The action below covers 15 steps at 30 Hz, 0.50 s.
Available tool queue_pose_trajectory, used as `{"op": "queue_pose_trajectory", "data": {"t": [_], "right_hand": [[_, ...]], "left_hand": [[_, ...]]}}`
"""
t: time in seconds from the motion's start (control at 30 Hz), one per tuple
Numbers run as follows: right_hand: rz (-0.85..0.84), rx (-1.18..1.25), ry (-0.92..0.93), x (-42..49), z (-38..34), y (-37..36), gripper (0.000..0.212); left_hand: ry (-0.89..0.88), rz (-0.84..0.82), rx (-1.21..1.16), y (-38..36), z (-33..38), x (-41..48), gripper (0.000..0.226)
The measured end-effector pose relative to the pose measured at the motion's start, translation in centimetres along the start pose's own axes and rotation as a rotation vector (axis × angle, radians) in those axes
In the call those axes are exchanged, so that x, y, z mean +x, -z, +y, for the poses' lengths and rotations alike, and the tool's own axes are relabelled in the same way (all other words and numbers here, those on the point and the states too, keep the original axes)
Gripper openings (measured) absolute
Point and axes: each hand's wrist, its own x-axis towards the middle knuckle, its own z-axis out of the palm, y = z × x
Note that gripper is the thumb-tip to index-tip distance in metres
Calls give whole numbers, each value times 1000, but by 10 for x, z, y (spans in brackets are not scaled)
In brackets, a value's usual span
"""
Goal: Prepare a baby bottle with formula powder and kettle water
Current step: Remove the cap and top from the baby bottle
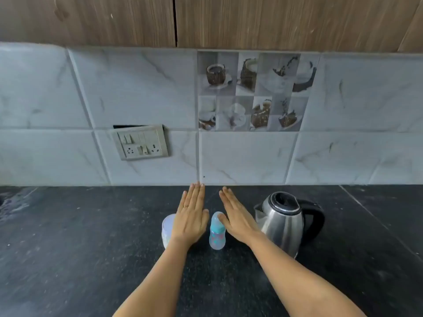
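Note:
A small baby bottle (pixel 217 234) with a teal collar and a clear cap stands upright on the black countertop (pixel 91 248). To its left a white formula container (pixel 167 229) is partly hidden under my left hand (pixel 191 216). A steel electric kettle (pixel 282 221) with a black lid and handle stands to the right. Both hands are stretched out flat, palms down, fingers together, above the counter. My right hand (pixel 237 216) hovers between the bottle and the kettle. Neither hand holds anything.
A marble-tiled wall (pixel 251 154) rises right behind the counter, with a switch and socket plate (pixel 142 142) at the left. Wooden cabinets (pixel 91 19) hang above. A wet patch (pixel 13 202) shows at the counter's far left.

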Motion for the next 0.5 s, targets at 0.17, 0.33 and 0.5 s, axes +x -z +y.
{"op": "queue_pose_trajectory", "data": {"t": [0.17,0.33,0.5], "right_hand": [[-148,15,0,-18,6,-18,62],[-192,87,-55,-19,7,-27,59],[-105,202,-95,-9,-4,-24,37]], "left_hand": [[6,-156,-115,-24,-2,-35,69],[52,-262,-236,-39,-4,-51,81],[230,-293,-352,-47,3,-57,94]]}}
